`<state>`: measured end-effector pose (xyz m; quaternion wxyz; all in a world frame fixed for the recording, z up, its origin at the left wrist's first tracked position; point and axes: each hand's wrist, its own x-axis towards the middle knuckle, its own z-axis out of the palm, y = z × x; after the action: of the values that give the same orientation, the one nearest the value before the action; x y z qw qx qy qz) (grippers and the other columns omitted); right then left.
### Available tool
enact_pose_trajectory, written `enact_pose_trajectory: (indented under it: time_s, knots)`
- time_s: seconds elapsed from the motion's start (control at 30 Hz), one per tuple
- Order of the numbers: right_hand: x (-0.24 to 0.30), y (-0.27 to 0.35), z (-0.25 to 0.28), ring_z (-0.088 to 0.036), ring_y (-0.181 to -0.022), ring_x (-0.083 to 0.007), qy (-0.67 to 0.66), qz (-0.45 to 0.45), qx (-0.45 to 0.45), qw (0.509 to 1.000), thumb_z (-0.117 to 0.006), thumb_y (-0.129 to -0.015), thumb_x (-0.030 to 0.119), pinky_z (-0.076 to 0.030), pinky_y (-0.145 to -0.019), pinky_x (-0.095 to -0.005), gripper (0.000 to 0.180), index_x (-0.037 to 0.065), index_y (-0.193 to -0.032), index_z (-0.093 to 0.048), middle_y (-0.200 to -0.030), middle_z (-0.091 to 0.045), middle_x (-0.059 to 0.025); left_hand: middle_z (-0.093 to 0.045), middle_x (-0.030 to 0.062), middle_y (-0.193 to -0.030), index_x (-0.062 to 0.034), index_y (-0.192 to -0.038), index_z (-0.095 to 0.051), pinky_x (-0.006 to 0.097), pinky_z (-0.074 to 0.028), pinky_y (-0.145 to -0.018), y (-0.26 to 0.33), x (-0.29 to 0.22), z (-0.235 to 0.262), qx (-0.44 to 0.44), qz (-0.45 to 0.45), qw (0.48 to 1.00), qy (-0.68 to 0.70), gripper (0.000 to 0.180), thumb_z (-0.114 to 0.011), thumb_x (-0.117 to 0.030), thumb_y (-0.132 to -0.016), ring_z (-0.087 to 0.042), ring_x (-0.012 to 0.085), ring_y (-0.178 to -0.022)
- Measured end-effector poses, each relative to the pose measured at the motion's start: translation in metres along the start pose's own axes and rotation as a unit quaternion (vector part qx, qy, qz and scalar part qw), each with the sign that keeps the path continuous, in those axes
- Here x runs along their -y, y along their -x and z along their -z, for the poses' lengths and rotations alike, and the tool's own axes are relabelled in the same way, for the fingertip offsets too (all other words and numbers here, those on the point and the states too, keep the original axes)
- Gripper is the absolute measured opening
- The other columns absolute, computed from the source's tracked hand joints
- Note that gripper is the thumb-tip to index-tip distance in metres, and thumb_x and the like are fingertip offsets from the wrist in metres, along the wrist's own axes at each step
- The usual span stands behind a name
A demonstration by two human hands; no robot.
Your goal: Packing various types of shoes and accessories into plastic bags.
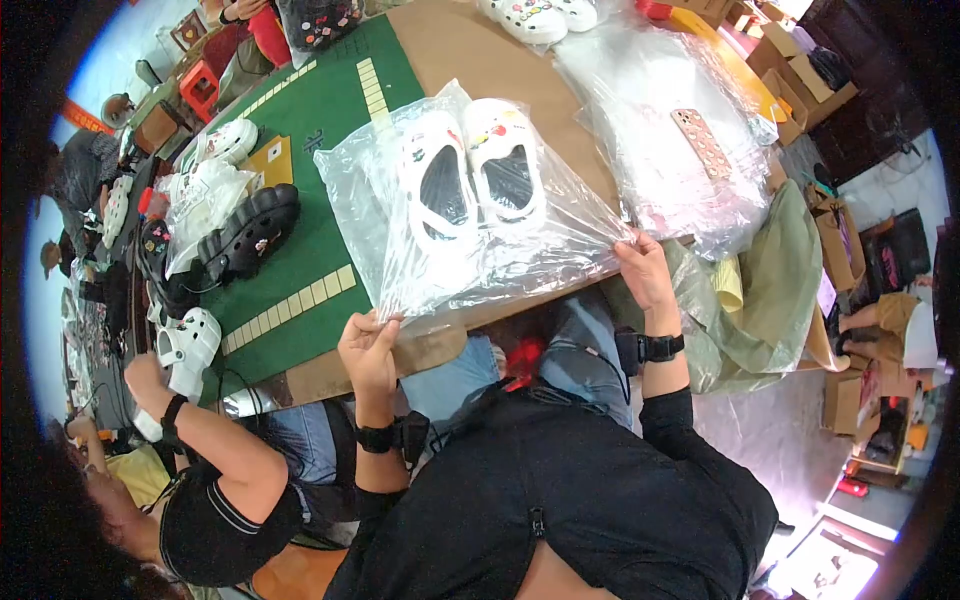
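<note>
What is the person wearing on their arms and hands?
Both hands are bare. The left hand and right hand each have a black strap with a small black device at the wrist. Black sleeves cover the upper arms.

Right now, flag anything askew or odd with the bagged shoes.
Nothing looks damaged or spilled. The white clogs lie side by side inside the clear plastic bag. The left hand and right hand pinch its wrinkled near edge, which overhangs the table edge.

A: Clear plastic bag (470,225) with white clogs (470,180) is pinched at both near corners by left hand (368,352) and right hand (645,270).
B: Confirmed. Black clog (250,232) is seen left, on green mat (300,150).
</note>
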<state>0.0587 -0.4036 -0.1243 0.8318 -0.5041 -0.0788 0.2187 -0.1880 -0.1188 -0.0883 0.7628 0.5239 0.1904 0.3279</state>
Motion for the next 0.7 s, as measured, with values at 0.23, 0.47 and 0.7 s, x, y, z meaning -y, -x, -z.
enact_pose_trajectory:
  time_s: [0.23,0.47,0.7]
  knots:
    - [0.0,0.0,-0.002,-0.057,-0.079,-0.0114,-0.126,0.011,0.028,0.992,-0.059,-0.079,-0.001,-0.046,-0.076,-0.0257,0.011,0.008,-0.079,-0.053,-0.081,-0.06,-0.0016,-0.056,0.0097,-0.083,-0.0041,-0.078,-0.044,0.03,-0.042,-0.083,0.002,-0.005,-0.013,0.044,-0.063,0.994,0.078,0.018,-0.052,0.011,-0.078,-0.056,0.0167,-0.082]
    - [-0.011,-0.004,-0.004,-0.056,-0.08,-0.0112,-0.086,-0.002,-0.01,0.996,-0.057,-0.078,-0.007,-0.046,-0.075,-0.0241,0.017,0.006,-0.087,-0.051,-0.084,-0.058,-0.0018,-0.056,0.0098,-0.089,-0.0028,-0.089,-0.045,0.03,-0.044,-0.084,0.003,0.019,-0.007,-0.033,-0.031,0.999,0.016,0.019,-0.051,0.012,-0.079,-0.056,0.0179,-0.089]
    - [-0.019,-0.01,-0.012,-0.052,-0.081,-0.0115,0.183,0.091,-0.045,0.978,-0.059,-0.069,-0.01,-0.043,-0.072,-0.0237,0.034,0.002,-0.1,-0.05,-0.085,-0.053,-0.0024,-0.06,0.0134,-0.089,-0.0006,-0.109,-0.055,0.033,-0.045,-0.08,-0.005,0.02,-0.002,0.039,-0.135,0.86,-0.49,0.031,-0.056,0.005,-0.078,-0.059,0.0253,-0.09]
